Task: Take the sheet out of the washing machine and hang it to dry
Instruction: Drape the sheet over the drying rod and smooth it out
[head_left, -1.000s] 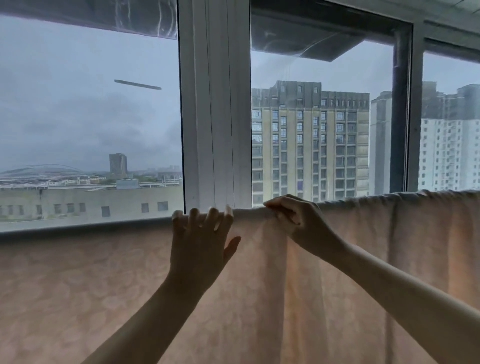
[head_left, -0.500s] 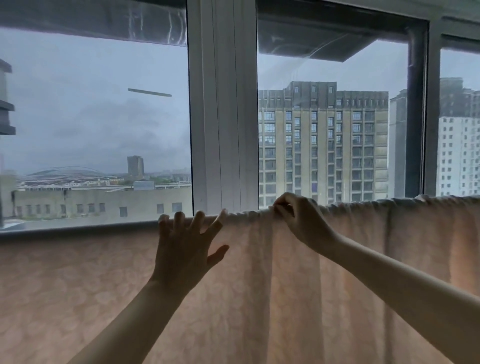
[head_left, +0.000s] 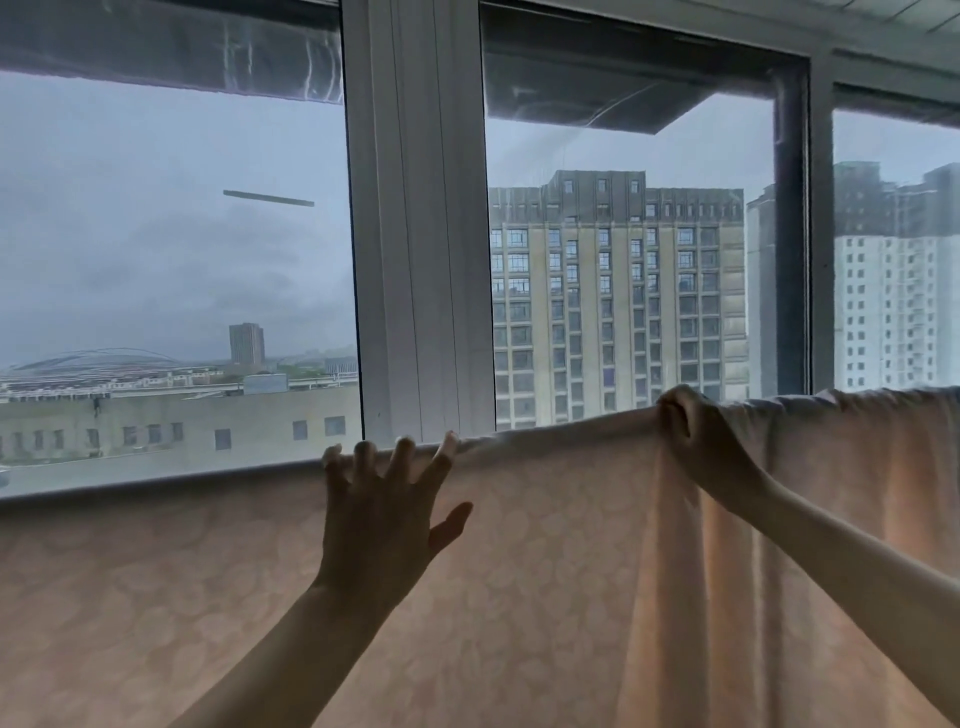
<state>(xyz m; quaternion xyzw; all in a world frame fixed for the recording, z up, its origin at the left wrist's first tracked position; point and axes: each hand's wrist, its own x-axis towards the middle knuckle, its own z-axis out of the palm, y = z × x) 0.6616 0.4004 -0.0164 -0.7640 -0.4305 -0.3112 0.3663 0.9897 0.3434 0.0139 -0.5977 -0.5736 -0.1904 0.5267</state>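
One sheet (head_left: 519, 597), pale peach with a faint blotchy pattern, hangs across the lower half of the view in front of the window (head_left: 171, 260). Its top fold runs in a rising line from left to right; whatever carries it (rail or line) is hidden under the cloth.

Handling, judged: soft and limp, no stiffness of its own; it drapes in long vertical folds under the right hand. Likely damp from the wash, so heavier than it looks and inclined to cling rather than slide. Not fragile. Best held at the top fold, where the weight is carried; a pinch there moves the cloth sideways, while a flat palm lower down only smooths it.

Left hand (head_left: 384, 519): fingers spread and straight, tips at the top fold, palm toward the cloth, thumb out to the side. Holding nothing; whether the palm presses the cloth or stands just off it I cannot tell.

Right hand (head_left: 701, 441): fingers curled over the top fold, gripping a bunch of sheet. Gathers fan downward from this grip; right of it the edge looks rumpled.

Relation: sheet lies below and between both hands, with the stretch between them fairly flat.

Beyond: white window frame (head_left: 421, 234) directly behind the left hand's fingertips; apartment block (head_left: 618, 291) outside, grey sky.

Progress, judged: hung already, now being spread.
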